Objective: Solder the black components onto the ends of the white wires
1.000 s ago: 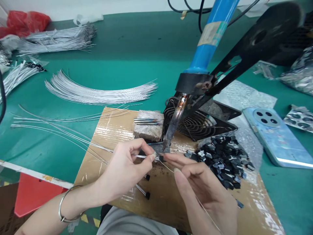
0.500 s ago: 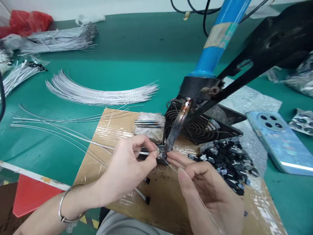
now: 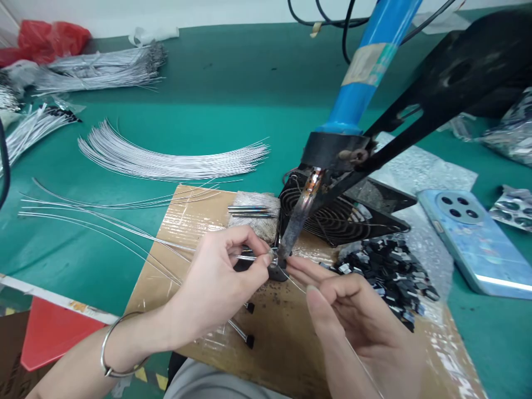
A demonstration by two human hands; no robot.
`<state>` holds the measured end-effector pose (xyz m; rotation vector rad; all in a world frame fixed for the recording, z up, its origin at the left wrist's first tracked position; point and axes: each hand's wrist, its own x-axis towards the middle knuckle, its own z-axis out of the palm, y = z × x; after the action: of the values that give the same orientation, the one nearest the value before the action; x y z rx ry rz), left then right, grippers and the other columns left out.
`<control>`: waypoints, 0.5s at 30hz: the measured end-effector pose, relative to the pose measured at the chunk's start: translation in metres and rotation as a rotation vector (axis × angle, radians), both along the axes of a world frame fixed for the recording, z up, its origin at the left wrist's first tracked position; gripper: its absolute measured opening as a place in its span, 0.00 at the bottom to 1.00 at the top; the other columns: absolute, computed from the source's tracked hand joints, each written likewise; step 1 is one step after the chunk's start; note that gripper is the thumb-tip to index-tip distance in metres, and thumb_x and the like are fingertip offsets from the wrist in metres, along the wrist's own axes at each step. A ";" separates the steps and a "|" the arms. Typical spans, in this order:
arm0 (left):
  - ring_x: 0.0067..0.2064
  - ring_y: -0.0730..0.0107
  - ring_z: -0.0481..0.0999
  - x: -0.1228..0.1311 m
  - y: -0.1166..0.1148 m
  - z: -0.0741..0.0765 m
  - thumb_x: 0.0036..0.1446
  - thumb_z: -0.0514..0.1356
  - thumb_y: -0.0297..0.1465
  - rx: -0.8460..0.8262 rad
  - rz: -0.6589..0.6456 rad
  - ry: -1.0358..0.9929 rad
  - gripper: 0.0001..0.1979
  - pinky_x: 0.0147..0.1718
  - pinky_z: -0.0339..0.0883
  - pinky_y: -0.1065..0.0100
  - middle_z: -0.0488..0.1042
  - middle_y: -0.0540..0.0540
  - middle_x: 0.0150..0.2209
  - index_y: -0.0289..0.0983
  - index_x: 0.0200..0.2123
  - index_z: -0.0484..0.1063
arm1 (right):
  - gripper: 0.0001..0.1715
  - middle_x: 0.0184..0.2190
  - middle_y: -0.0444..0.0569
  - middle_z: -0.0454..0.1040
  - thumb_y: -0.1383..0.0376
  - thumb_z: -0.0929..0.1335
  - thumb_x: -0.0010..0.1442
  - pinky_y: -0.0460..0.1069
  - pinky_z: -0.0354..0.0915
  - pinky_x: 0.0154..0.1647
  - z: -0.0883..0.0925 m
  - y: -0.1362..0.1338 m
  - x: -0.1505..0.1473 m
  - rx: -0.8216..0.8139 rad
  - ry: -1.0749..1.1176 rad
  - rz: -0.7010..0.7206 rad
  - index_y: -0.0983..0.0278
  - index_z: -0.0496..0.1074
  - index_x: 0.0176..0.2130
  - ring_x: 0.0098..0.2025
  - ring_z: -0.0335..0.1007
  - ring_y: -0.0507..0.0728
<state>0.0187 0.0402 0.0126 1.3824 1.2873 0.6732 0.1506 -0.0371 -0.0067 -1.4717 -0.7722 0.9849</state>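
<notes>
My left hand [image 3: 224, 285] pinches thin white wires [image 3: 174, 245] between thumb and forefinger, their ends close under the tip of a soldering iron. The soldering iron [image 3: 351, 102], blue-handled, is clamped in a black metal bracket [image 3: 440, 105] and points down. Between the fingers of my right hand [image 3: 359, 327] runs a thin strand of solder wire [image 3: 296, 284], its far end reaching the iron's tip. A small black block [image 3: 277, 273] sits beneath the tip, partly hidden by my fingers. Two wires with black connectors [image 3: 249, 340] lie below my left hand.
A pile of black connectors [image 3: 390, 277] lies right of my right hand on the cardboard [image 3: 286, 338]. Behind stand a black fan [image 3: 332, 216] and a wrapped block [image 3: 255, 224] bearing thin rods. A white wire bundle [image 3: 174, 163] lies behind left; a blue phone [image 3: 477, 238] is right.
My right hand has shifted slightly right and down with the solder wire. My left hand has barely moved, and the view has shifted a little.
</notes>
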 end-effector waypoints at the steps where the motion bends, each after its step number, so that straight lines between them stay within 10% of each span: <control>1: 0.35 0.67 0.75 0.000 0.000 0.000 0.56 0.62 0.26 0.000 0.001 0.003 0.05 0.34 0.66 0.67 0.77 0.48 0.31 0.36 0.28 0.73 | 0.13 0.49 0.50 0.82 0.62 0.70 0.65 0.56 0.73 0.58 0.001 0.000 -0.001 -0.002 0.004 -0.007 0.59 0.68 0.29 0.51 0.80 0.60; 15: 0.36 0.65 0.76 -0.001 0.000 0.000 0.57 0.62 0.27 -0.007 -0.003 -0.015 0.06 0.35 0.68 0.65 0.77 0.47 0.31 0.36 0.28 0.72 | 0.14 0.48 0.50 0.83 0.60 0.71 0.64 0.54 0.73 0.57 0.005 0.001 -0.004 -0.002 0.001 -0.043 0.59 0.68 0.28 0.51 0.81 0.59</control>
<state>0.0178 0.0397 0.0126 1.3707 1.2742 0.6747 0.1465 -0.0365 -0.0013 -1.4834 -0.7357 0.9543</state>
